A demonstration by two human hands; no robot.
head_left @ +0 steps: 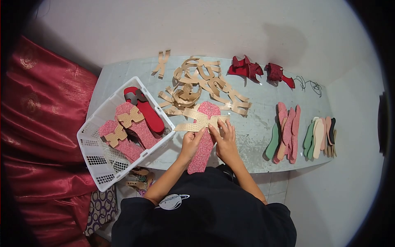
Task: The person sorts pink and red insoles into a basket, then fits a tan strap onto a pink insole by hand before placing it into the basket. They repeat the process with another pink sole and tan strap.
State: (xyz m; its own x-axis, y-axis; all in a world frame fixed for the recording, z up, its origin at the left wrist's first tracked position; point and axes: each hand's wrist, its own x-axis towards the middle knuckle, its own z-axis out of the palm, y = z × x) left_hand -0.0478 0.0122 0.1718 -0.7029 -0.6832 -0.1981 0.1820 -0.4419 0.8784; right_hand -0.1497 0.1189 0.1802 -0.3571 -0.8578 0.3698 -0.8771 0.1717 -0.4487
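A beige, textured sandal strap (189, 125) with crossed ends lies across the upper part of a pink patterned sole (198, 158). My left hand (191, 144) pinches the strap's near edge, with its fingers curled. My right hand (225, 143) presses thumb and forefinger on the strap's middle and right side, its other fingers raised and somewhat apart. The sole points toward my body, its lower end by my shirt. What lies under the strap is hidden.
On the left stands a white plastic basket (88, 158) with pink sandals (142, 131) and a red one (153, 117). Loose beige straps (207, 80) are heaped behind my hands. Soles (289, 133) line the right, red straps (245, 68) the back. A red curtain (45, 123) hangs left.
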